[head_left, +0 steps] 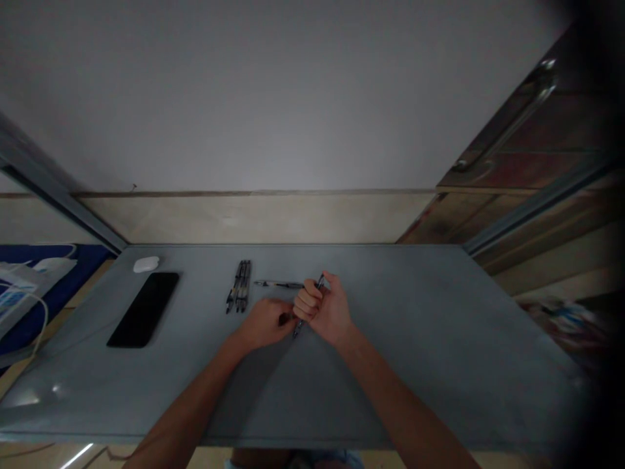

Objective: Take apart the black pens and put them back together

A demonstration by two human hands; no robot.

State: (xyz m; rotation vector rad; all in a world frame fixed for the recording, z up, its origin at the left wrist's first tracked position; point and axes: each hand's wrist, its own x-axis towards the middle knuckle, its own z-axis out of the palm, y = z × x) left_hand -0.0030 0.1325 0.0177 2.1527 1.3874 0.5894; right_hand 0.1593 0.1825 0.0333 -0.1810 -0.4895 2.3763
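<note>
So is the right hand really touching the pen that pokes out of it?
Touching. The head view shows the right hand with its fingers curled around the pen, whose ends stick out on either side.

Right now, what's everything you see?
table: 1, grey-blue, centre
pens in a row: 3, dark, mid-table
crosswise pen: 1, dark, beside right hand
held pen: 1, dark, in right hand
phone: 1, black, table's left
small case: 1, white, beyond phone
wall: 1, grey, behind table
metal handle: 1, silvery, upper right
posts: 2, grey, back corners
pale box: 1, white, far left
cord: some, white, far left
blurred clutter: some, mixed, far right
clothing: some, pale blue, bottom
left hand: 1, bare, beside right hand
right hand: 1, bare, around held pen
</note>
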